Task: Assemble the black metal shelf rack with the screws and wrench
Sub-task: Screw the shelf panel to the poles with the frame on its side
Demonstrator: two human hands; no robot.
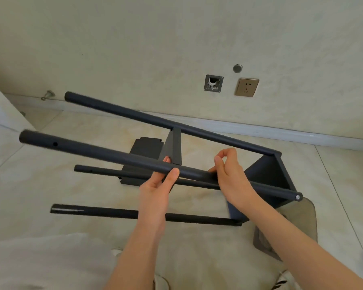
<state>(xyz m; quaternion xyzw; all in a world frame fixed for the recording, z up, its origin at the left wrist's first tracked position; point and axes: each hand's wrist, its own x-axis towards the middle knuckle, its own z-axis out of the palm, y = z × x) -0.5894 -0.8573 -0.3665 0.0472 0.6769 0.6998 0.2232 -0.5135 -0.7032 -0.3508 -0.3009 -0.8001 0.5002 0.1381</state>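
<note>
The black metal rack lies on its side on the tiled floor, its round poles pointing left. A shelf panel (270,172) joins the poles at the right end. A second, narrower panel (173,143) hangs from the far pole (134,115). My left hand (157,185) grips the near upper pole (92,150) at that panel, thumb on top. My right hand (228,172) rests on the same pole further right, with thumb and forefinger pinched together; what they hold is too small to tell. A silver screw head (298,197) shows at the pole's right end.
A loose black shelf panel (145,151) lies flat on the floor behind the poles. A grey pad (298,227) sits under the rack's right end. The wall behind carries a socket (247,87) and an open wall box (213,83). A doorstop (48,95) sticks out at left.
</note>
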